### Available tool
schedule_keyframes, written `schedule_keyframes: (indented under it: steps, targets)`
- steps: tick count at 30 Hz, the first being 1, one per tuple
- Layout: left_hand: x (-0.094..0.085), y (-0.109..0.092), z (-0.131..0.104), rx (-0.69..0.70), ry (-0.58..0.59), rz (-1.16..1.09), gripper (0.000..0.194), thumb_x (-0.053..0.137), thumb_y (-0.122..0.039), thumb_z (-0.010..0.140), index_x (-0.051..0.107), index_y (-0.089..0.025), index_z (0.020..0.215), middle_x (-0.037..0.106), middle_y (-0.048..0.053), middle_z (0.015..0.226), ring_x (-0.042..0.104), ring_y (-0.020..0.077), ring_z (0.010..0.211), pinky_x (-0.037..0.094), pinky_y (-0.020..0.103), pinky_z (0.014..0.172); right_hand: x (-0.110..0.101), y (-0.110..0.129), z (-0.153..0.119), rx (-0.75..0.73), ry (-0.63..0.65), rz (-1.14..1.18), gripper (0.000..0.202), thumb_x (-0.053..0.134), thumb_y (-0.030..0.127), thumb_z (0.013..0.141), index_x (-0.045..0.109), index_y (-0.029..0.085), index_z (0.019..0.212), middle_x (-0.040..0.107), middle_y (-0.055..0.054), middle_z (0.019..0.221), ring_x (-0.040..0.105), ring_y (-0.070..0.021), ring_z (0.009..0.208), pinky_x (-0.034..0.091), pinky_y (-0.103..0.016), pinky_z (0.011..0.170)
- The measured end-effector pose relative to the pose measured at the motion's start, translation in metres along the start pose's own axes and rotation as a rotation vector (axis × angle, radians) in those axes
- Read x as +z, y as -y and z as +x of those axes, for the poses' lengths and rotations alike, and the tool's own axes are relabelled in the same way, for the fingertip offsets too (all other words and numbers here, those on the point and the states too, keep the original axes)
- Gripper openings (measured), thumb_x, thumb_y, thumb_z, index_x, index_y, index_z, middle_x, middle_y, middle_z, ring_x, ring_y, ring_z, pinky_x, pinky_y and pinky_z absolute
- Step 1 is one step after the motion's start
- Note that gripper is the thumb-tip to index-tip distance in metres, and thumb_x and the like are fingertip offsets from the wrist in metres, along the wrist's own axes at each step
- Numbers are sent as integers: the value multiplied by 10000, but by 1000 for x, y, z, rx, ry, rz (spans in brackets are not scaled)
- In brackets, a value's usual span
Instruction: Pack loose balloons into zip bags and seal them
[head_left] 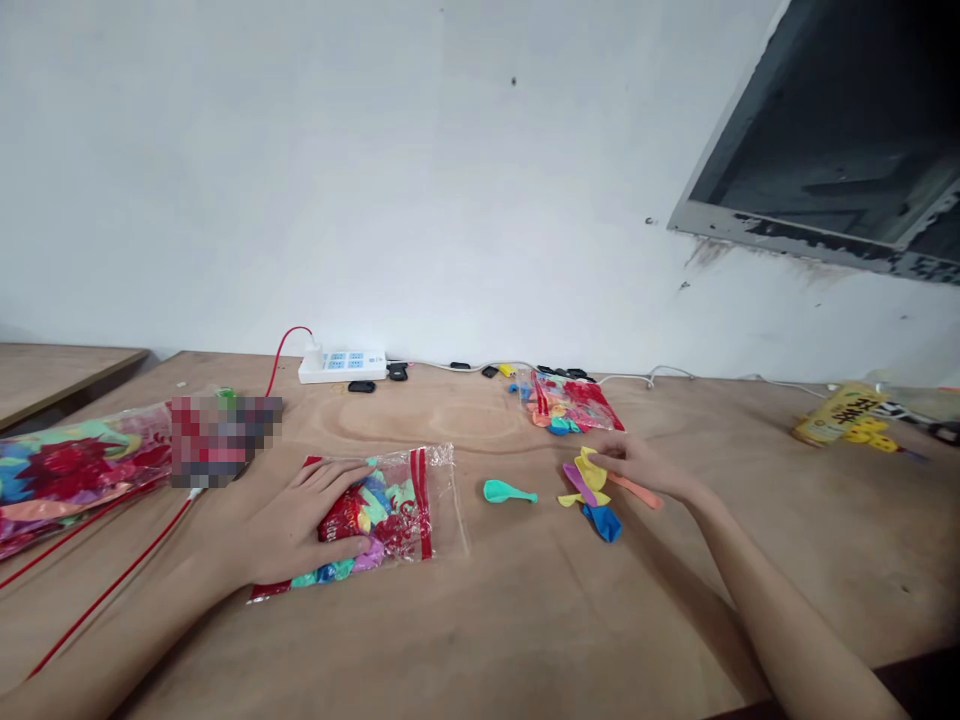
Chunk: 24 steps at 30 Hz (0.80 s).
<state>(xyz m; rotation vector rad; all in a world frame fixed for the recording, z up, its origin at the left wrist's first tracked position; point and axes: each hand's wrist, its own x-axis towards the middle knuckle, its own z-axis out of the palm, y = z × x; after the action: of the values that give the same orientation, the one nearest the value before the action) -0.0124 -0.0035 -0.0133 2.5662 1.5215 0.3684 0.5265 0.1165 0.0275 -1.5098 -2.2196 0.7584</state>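
My left hand (pixel 300 520) lies flat with fingers outstretched on a clear plastic bag (pixel 442 500) of colourful balloons. The bag has red print and a red stripe near its right end. To the right, my right hand (pixel 637 465) has its fingers pinched at a yellow balloon (pixel 591 472), though the fingertips are partly hidden. Around that yellow balloon lie a purple balloon (pixel 577 484), a blue balloon (pixel 604 523) and an orange balloon (pixel 637 491). A single turquoise balloon (pixel 506 491) rests between the bag and this small pile.
Another balloon bag (pixel 585 405) sits farther back, and a large one (pixel 82 465) lies at the left. A white power strip (pixel 341 365) with a red cable (pixel 283 350) stands by the wall. At the far right are a yellow packet (pixel 838 415) and a yellow object (pixel 870 434).
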Motion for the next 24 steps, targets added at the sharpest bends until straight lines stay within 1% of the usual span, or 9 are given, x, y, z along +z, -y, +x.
schedule_keyframes:
  steps: [5, 7, 9, 11, 14, 18, 19, 21, 24]
  targets:
    - [2, 3, -1, 28, -35, 2, 786, 618, -739, 949, 478, -307, 1591, 528, 100, 1611, 562, 383, 1397, 454, 531, 1154, 18, -11, 5, -4, -106, 5, 524, 741, 684, 795, 752, 188, 960, 657, -26, 760, 554, -178, 659, 435, -288, 566]
    - [2, 3, -2, 36, -53, -6, 774, 626, -737, 944, 496, -313, 1579, 543, 98, 1600, 576, 383, 1382, 478, 518, 1130, 21, -10, 5, -24, -117, -25, 495, 755, 658, 784, 772, 181, 916, 675, -35, 765, 562, -185, 672, 435, -291, 572]
    - [2, 3, -1, 31, -60, -10, 773, 633, -737, 940, 503, -315, 1574, 550, 97, 1594, 578, 387, 1378, 484, 520, 1122, 20, -6, 4, -35, -114, -54, 462, 722, 629, 824, 762, 169, 832, 679, -41, 762, 571, -192, 682, 439, -301, 590]
    - [3, 3, -1, 23, -51, -12, 780, 635, -739, 937, 498, -315, 1577, 545, 94, 1600, 569, 390, 1388, 476, 529, 1130, 16, 0, 4, -16, -165, -65, 449, 690, 612, 858, 754, 169, 821, 665, -31, 735, 560, -187, 660, 430, -304, 587]
    - [6, 5, -1, 23, -37, -21, 793, 633, -740, 937, 489, -303, 1584, 534, 98, 1609, 557, 388, 1403, 455, 533, 1152, 13, 19, 4, 10, -275, -13, 445, 696, 622, 867, 761, 182, 859, 659, -24, 694, 562, -190, 624, 429, -307, 566]
    - [6, 6, -1, 24, -39, -33, 798, 626, -735, 946, 477, -287, 1589, 523, 106, 1614, 536, 380, 1422, 425, 524, 1178, 29, 64, 9, -123, -332, 247, 436, 762, 614, 839, 780, 194, 956, 776, -83, 873, 709, -258, 771, 557, -353, 682]
    - [5, 4, -1, 20, -36, -33, 800, 623, -739, 944, 481, -285, 1586, 525, 107, 1612, 536, 381, 1421, 427, 523, 1175, 37, 77, 11, -166, -314, 309, 431, 772, 607, 837, 783, 196, 968, 789, -91, 913, 730, -270, 807, 578, -365, 712]
    - [1, 1, 0, 9, -22, -19, 816, 615, -758, 936, 487, -272, 1579, 531, 117, 1605, 544, 390, 1408, 441, 529, 1157, 59, 103, 14, -235, -198, 379, 413, 738, 588, 891, 795, 212, 1053, 807, -87, 995, 753, -278, 886, 603, -377, 768]
    - [-2, -3, 0, 8, -23, -7, 832, 607, -774, 929, 493, -258, 1571, 551, 132, 1585, 568, 394, 1376, 457, 536, 1134, 97, 134, 18, -378, 21, 262, 355, 631, 513, 1008, 786, 256, 1198, 800, -67, 1158, 749, -264, 992, 604, -380, 851]
